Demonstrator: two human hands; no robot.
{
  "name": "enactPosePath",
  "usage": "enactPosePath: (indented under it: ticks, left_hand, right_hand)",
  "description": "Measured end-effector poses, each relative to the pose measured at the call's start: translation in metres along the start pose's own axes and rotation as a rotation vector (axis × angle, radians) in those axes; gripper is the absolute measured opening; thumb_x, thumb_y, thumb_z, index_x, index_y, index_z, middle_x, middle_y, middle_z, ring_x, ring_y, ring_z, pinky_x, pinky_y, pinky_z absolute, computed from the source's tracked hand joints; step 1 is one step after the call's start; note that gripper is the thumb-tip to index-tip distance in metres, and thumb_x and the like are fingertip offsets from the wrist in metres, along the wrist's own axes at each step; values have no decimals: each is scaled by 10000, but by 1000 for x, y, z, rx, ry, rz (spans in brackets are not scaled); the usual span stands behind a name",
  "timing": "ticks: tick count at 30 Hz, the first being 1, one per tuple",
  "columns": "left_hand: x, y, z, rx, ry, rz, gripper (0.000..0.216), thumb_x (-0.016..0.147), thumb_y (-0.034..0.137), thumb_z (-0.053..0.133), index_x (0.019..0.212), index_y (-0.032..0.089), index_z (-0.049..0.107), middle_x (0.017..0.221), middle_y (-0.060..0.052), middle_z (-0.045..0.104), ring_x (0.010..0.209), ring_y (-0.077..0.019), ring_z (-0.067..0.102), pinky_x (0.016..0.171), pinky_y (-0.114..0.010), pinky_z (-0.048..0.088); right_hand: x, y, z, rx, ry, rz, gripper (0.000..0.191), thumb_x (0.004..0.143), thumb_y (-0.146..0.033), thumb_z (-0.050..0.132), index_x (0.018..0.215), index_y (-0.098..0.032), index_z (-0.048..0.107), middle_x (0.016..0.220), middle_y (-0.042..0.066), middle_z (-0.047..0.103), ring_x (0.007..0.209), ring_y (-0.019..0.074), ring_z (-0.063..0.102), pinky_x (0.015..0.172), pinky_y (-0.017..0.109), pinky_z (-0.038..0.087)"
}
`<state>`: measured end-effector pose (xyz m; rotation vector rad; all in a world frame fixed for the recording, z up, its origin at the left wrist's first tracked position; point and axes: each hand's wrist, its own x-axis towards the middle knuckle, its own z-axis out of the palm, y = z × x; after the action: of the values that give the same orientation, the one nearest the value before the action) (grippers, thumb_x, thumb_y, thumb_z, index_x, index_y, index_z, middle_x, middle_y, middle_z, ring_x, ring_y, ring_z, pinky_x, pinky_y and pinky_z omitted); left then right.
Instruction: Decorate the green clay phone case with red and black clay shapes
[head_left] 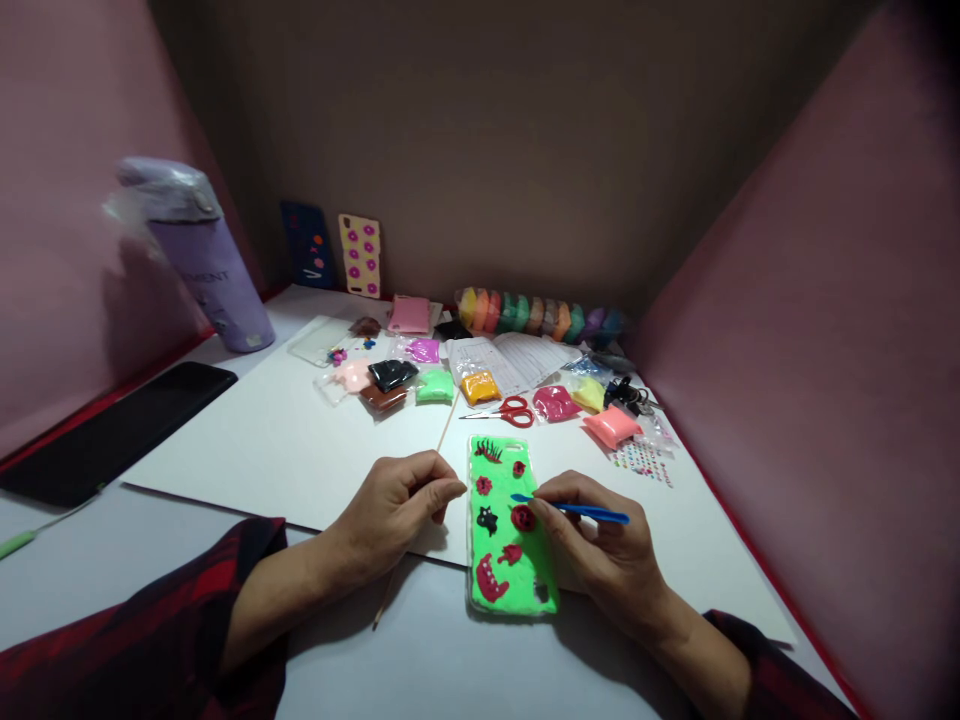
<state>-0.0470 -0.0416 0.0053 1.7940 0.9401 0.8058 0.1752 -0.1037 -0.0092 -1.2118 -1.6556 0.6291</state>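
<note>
A phone case (510, 575) covered in bright green clay lies on the white board in front of me, decorated with red and black clay shapes. My right hand (600, 550) pinches a thin blue modelling tool (592, 512), its tip touching a red clay piece (523, 518) on the case. My left hand (401, 510) rests curled at the case's left edge, fingers closed on a thin wooden stick (448, 425) that runs under the hand.
Small bags of coloured clay (480, 386), red scissors (514, 411), an instruction sheet (517, 360), a row of clay tubs (536, 315) and a sticker sheet (641, 460) lie beyond. A purple bottle (202, 260) and black phone (112, 430) are left; two decorated cases (360, 255) lean on the back wall.
</note>
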Motion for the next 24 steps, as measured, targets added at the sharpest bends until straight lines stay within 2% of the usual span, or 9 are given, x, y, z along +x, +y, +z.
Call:
enactPosePath:
  ticks: [7,14,24]
  left_hand:
    - [-3,-1,0,41,1,57,325,906,327,479,649,148,565,495,58,459,465,-72,383,464,-186,317]
    - [-4,0,-1,87,44,131,411,906,326,459,533,155,446,486,74,329,459,-59,295,445,-180,264]
    - [0,-2,1,-53,29,-37,210,839,297,538,728,137,618,528,45,509,482,-81,440,493,-195,394]
  right_hand:
    - [1,-1,1,41,4,17,67,863,-200,609,819,-179,655,710,20,664,616,130,620,537,233,489]
    - [1,-3,2,64,10,11,68,858,-200,611,813,-176,657,702,22,662,600,132,621,516,226,506]
    - [0,0,0,16,0,6,60,860,-209,617,821,-185,655,706,11,656,608,122,613,524,232,474]
